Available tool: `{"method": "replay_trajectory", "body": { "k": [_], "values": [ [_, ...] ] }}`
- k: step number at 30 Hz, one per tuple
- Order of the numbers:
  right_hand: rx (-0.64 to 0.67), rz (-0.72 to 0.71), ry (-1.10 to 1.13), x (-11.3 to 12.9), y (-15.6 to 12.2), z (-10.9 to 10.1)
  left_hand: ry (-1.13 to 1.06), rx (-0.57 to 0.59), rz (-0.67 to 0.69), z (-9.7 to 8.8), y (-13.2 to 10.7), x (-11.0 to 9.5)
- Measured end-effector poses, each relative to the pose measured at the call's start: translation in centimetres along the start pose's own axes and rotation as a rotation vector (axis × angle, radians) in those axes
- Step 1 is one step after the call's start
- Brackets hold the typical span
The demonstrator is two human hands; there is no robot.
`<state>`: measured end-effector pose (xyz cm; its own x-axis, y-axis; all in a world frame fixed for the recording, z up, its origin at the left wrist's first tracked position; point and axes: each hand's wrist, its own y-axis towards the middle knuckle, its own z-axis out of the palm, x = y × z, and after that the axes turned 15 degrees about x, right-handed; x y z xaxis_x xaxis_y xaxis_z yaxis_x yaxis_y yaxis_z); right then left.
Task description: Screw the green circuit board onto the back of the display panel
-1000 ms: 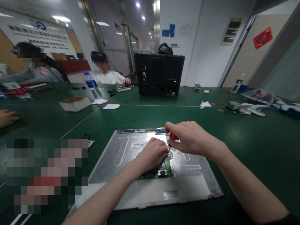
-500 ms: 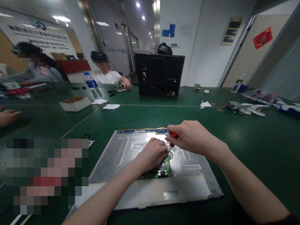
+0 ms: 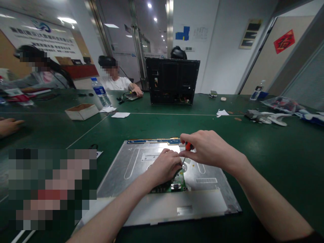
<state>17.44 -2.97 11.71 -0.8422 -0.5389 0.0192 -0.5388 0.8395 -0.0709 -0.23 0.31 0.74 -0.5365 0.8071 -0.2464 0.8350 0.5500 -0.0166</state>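
Note:
A silver metal display panel (image 3: pixel 131 165) lies back side up on the green table (image 3: pixel 273 152) in front of me. A small green circuit board (image 3: pixel 177 184) sits on its middle. My left hand (image 3: pixel 164 166) rests curled on the panel, its fingers pressed at the board's upper edge. My right hand (image 3: pixel 210 148) is closed around a screwdriver with a red handle (image 3: pixel 188 146), held upright just above the left hand. Its thin shaft points down to the board near my left fingertips.
A black monitor housing (image 3: pixel 172 81) stands upright at the table's far middle. A water bottle (image 3: pixel 100 91) and an open cardboard box (image 3: pixel 81 111) are at the far left. Two people sit beyond them; another person's hand (image 3: pixel 8 125) rests at the left edge. Loose parts (image 3: pixel 268 116) lie far right.
My right hand has turned slightly on the screwdriver handle, fingers shifting around it. My left hand and the panel stay where they were.

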Motion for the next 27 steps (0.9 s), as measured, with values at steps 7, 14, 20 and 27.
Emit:
{"method": "replay_trajectory", "body": {
  "k": [7,14,20,27],
  "values": [
    [0.021,0.057,-0.04,0.0,0.24,-0.16,0.017,0.0,0.005,-0.13,0.03,-0.08],
    [0.02,-0.11,0.02,0.08,-0.31,-0.27,0.017,-0.002,0.014,0.15,0.11,0.12],
    [-0.002,-0.056,-0.013,-0.07,-0.15,-0.12,0.006,-0.015,0.007,0.29,0.08,0.2],
    [-0.014,0.024,-0.072,-0.12,0.06,-0.01,-0.002,0.008,0.003,-0.04,0.09,-0.01]
  ]
}}
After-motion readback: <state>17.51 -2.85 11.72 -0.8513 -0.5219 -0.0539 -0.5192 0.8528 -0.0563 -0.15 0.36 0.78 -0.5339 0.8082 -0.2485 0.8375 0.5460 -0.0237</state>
